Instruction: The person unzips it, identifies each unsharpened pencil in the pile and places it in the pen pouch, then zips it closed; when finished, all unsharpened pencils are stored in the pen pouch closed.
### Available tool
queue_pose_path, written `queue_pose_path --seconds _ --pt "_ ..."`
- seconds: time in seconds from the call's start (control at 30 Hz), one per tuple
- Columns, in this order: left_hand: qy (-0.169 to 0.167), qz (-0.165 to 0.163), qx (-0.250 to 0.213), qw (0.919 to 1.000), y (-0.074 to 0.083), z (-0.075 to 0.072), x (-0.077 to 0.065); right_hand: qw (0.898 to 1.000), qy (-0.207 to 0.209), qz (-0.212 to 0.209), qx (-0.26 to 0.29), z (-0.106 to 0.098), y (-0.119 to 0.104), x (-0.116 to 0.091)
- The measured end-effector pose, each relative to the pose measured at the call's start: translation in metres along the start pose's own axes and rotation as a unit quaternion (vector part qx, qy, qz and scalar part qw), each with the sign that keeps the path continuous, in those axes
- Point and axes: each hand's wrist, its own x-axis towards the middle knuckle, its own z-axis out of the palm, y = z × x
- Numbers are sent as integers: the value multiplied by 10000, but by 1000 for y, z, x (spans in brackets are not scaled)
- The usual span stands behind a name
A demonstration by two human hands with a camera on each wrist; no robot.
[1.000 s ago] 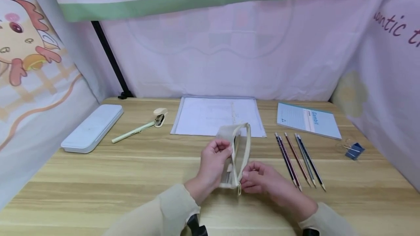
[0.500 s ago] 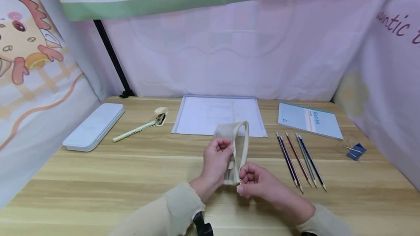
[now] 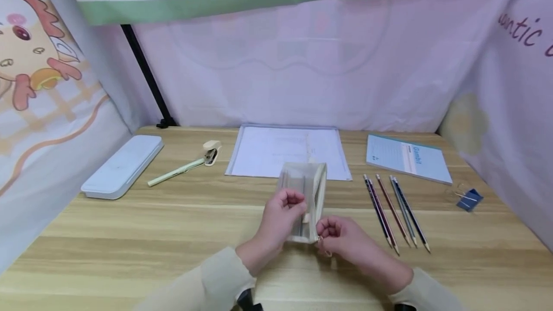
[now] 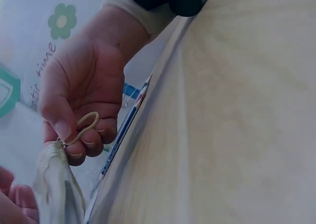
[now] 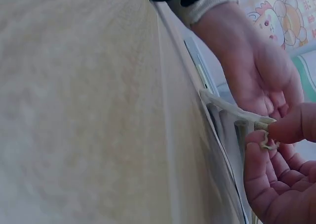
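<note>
A see-through zip pencil pouch (image 3: 314,176) with cream edging stands on the table at centre, a narrow opening along its right side. My left hand (image 3: 278,217) has curled fingers at the pouch's left wall and appears to pinch it; the fingertip contact is partly hidden. With thumb and forefinger, my right hand (image 3: 345,236) pinches the zipper pull at the pouch's near corner. A cream cord loop (image 4: 89,125) hangs from that pull, plain in the left wrist view. Just right of this hand lie several pencils (image 3: 381,215), tips toward me.
At left are a pale blue hard case (image 3: 123,167), a light green pen (image 3: 174,173) and a cream stapler (image 3: 211,152). A white sheet (image 3: 259,152) lies behind the pouch. To the right are a Gambit notebook (image 3: 389,152) and a blue binder clip (image 3: 470,199). Curtains enclose the table.
The pouch's mouth has narrowed, and its wall now faces me more. My right fingers have shifted slightly and the cord loop sticks out from them. The left hand has drifted slightly left and down.
</note>
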Motion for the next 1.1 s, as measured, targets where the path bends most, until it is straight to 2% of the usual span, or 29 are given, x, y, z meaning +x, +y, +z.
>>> queue_pose_path --seconds 0.07,0.1,0.2,0.27,0.37,0.5,0.67,0.8,0.93,1.1 --pt "-537 85 512 9972 4 -9 -10 9996 134 -72 -240 -1 -2 1" --pt "-840 94 795 9932 6 -12 -14 9992 192 -104 -339 -1 -3 1" --pt "-1569 35 1492 9763 9 -17 -22 9978 271 -237 -565 -3 -5 1" --pt "-1843 -7 1794 9664 9 -18 -24 9969 299 -332 -643 -4 -5 1" --pt "-1821 -84 1934 9640 7 -18 -23 9963 263 -501 -651 -3 -5 1" --pt "-1593 -23 1981 9672 3 -17 -23 9958 108 -702 -578 -3 -5 2" --pt "-1611 278 2076 9645 3 -16 -26 9948 -3 -764 -668 -10 -7 2" --pt "-1683 501 2209 9594 5 -17 -27 9922 -152 -895 -853 -19 -8 6" --pt "-1672 666 2254 9575 6 -23 -28 9916 -229 -764 -1016 -31 -7 11" --pt "-1638 584 2374 9557 9 -38 -32 9907 193 -456 -1264 -58 1 19"
